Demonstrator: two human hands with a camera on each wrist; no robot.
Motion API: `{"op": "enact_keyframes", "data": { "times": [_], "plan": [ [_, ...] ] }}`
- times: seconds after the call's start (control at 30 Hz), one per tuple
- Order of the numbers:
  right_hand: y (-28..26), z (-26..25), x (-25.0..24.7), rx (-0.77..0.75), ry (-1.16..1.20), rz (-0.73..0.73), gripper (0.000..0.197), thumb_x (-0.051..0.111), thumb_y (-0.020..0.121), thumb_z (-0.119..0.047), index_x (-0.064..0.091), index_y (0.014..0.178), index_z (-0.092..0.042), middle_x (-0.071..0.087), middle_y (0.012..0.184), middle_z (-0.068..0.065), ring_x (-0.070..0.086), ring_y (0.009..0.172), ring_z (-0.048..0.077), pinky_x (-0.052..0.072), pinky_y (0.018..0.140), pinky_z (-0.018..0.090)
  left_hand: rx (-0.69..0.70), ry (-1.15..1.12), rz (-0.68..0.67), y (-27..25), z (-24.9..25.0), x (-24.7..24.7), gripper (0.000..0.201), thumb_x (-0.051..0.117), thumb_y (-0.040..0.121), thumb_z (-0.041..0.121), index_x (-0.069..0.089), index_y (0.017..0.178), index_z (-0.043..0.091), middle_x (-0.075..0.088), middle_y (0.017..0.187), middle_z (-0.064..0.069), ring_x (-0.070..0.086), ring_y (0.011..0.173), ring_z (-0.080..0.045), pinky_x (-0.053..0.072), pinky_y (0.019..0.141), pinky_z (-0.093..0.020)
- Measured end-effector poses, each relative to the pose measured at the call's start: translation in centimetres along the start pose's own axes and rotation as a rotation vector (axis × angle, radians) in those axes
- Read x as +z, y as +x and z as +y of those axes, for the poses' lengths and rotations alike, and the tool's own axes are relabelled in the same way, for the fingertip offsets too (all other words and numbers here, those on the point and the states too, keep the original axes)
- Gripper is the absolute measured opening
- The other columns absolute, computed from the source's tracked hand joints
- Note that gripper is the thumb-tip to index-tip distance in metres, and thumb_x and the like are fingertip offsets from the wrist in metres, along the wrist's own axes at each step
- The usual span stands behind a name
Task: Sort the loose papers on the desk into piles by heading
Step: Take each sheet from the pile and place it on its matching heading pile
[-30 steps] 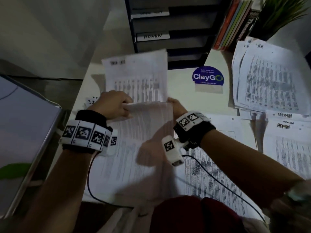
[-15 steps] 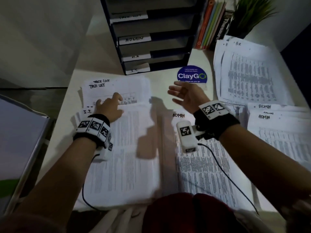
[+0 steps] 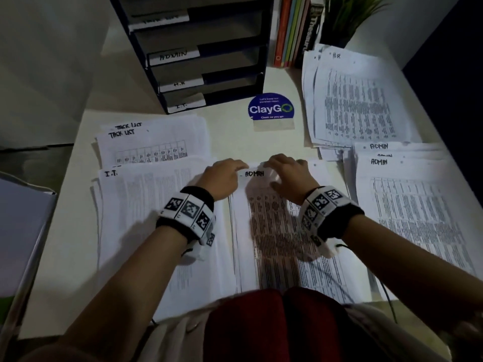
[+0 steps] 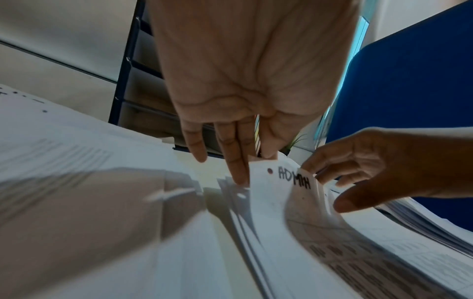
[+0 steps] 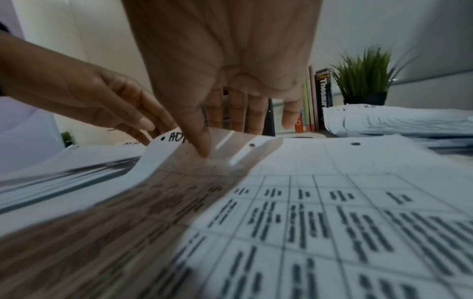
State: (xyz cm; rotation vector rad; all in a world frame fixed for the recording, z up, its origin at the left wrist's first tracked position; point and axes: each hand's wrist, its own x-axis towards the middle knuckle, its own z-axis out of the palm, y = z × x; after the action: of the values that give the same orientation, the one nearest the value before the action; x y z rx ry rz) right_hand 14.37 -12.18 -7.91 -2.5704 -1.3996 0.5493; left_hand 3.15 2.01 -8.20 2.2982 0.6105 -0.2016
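A printed sheet headed ADMIN tops the centre stack in front of me. My right hand pinches its top edge, thumb on the face and fingers behind, and that edge curls up off the stack. My left hand reaches in from the left. Its straight fingers touch the sheet's top left corner, and the thumb tip is hidden behind the edge. Sorted piles lie around: TASK LIST, I.T., ADMIN and HR.
A dark rack of labelled trays stands at the back of the desk, with books and a potted plant to its right. A blue ClayGo sticker lies behind the hands. A grey surface borders the desk's left edge.
The sheet that both hands held up has been laid on the left piles. Both hands have since moved right to the centre ADMIN sheet, and the right hand has lifted its top edge.
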Motion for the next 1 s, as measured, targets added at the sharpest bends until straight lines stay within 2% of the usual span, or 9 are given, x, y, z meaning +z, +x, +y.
{"op": "enact_keyframes", "data": {
  "times": [0.1, 0.17, 0.37, 0.57, 0.73, 0.8, 0.87, 0.93, 1.0],
  "plan": [
    [-1.5, -0.1, 0.2, -0.084, -0.065, 0.051, 0.028, 0.055, 0.088, -0.013, 0.058, 0.115, -0.013, 0.049, 0.133, 0.001, 0.045, 0.123, 0.019, 0.011, 0.111, 0.043, -0.057, -0.2, 0.057, -0.2, 0.3, 0.5, 0.033, 0.035, 0.093, 0.003, 0.062, 0.112, 0.009, 0.057, 0.123, -0.013, 0.052, 0.114, -0.028, 0.042, 0.099, -0.044],
    [-2.4, -0.1, 0.8, -0.148, -0.11, 0.011, 0.022, 0.057, 0.087, -0.013, 0.063, 0.107, -0.011, 0.055, 0.127, 0.001, 0.048, 0.121, 0.019, 0.007, 0.112, 0.046, -0.094, -0.237, 0.1, -0.1, 0.3, 0.6, 0.033, 0.035, 0.095, 0.007, 0.057, 0.118, 0.01, 0.052, 0.13, -0.011, 0.046, 0.121, -0.025, 0.035, 0.105, -0.04],
    [-3.1, -0.1, 1.8, -0.125, -0.082, -0.077, 0.021, 0.056, 0.086, -0.025, 0.059, 0.103, -0.013, 0.06, 0.117, 0.001, 0.052, 0.113, 0.02, 0.012, 0.11, 0.04, -0.173, 0.015, 0.052, 0.2, 0.2, 1.3, 0.051, 0.037, 0.091, 0.008, 0.034, 0.141, 0.014, 0.034, 0.145, -0.007, 0.032, 0.133, -0.024, 0.024, 0.112, -0.038],
    [-2.0, -0.2, 1.4, -0.041, -0.024, -0.036, 0.055, 0.051, 0.086, -0.018, 0.027, 0.136, -0.017, 0.064, 0.116, 0.003, 0.056, 0.11, 0.024, 0.025, 0.102, 0.037, -0.016, 0.028, 0.134, -0.3, 0.6, 1.7, 0.04, 0.044, 0.092, 0.006, 0.05, 0.13, 0.015, 0.049, 0.128, -0.01, 0.049, 0.117, -0.027, 0.035, 0.098, -0.029],
    [-1.6, 0.2, 1.3, -0.023, -0.065, -0.062, 0.079, 0.057, 0.087, -0.02, 0.006, 0.147, -0.017, 0.051, 0.13, 0.006, 0.049, 0.117, 0.025, 0.03, 0.099, 0.04, 0.084, 0.286, 0.099, -1.4, 1.1, 2.1, 0.056, 0.054, 0.091, 0.015, 0.034, 0.142, 0.025, 0.021, 0.154, 0.002, 0.047, 0.124, -0.024, 0.034, 0.108, -0.037],
    [-1.5, 0.1, 1.4, -0.035, -0.085, -0.07, 0.076, 0.056, 0.087, -0.023, 0.009, 0.147, -0.018, 0.047, 0.134, 0.006, 0.045, 0.12, 0.025, 0.029, 0.1, 0.04, 0.087, 0.388, 0.058, -1.6, 1.4, 2.0, 0.063, 0.057, 0.089, 0.022, 0.028, 0.144, 0.025, 0.018, 0.155, 0.004, 0.046, 0.125, -0.023, 0.032, 0.108, -0.035],
    [-1.4, 0.2, 1.3, -0.034, -0.088, -0.061, 0.067, 0.054, 0.088, -0.025, 0.018, 0.145, -0.018, 0.045, 0.135, 0.005, 0.044, 0.121, 0.024, 0.029, 0.099, 0.039, 0.093, 0.353, 0.063, -1.7, 1.3, 2.0, 0.05, 0.054, 0.091, 0.026, 0.039, 0.139, 0.023, 0.023, 0.153, 0.003, 0.045, 0.126, -0.022, 0.031, 0.109, -0.036],
    [-1.4, 0.4, 1.4, -0.037, -0.102, -0.025, 0.054, 0.052, 0.09, -0.026, 0.031, 0.139, -0.017, 0.046, 0.133, 0.005, 0.041, 0.122, 0.023, 0.027, 0.1, 0.038, 0.069, 0.168, 0.074, -1.8, 1.4, 2.0, 0.035, 0.044, 0.096, 0.033, 0.057, 0.124, 0.018, 0.031, 0.149, 0.003, 0.045, 0.125, -0.022, 0.032, 0.108, -0.04],
    [-1.6, 0.7, 1.7, -0.058, -0.131, 0.023, 0.044, 0.051, 0.09, -0.025, 0.041, 0.132, -0.017, 0.048, 0.13, 0.005, 0.041, 0.12, 0.023, 0.025, 0.1, 0.038, 0.002, -0.13, 0.099, -1.9, 1.5, 1.9, 0.042, 0.035, 0.098, 0.038, 0.063, 0.114, 0.011, 0.035, 0.145, -0.001, 0.047, 0.123, -0.022, 0.037, 0.105, -0.042]
  ]
}}
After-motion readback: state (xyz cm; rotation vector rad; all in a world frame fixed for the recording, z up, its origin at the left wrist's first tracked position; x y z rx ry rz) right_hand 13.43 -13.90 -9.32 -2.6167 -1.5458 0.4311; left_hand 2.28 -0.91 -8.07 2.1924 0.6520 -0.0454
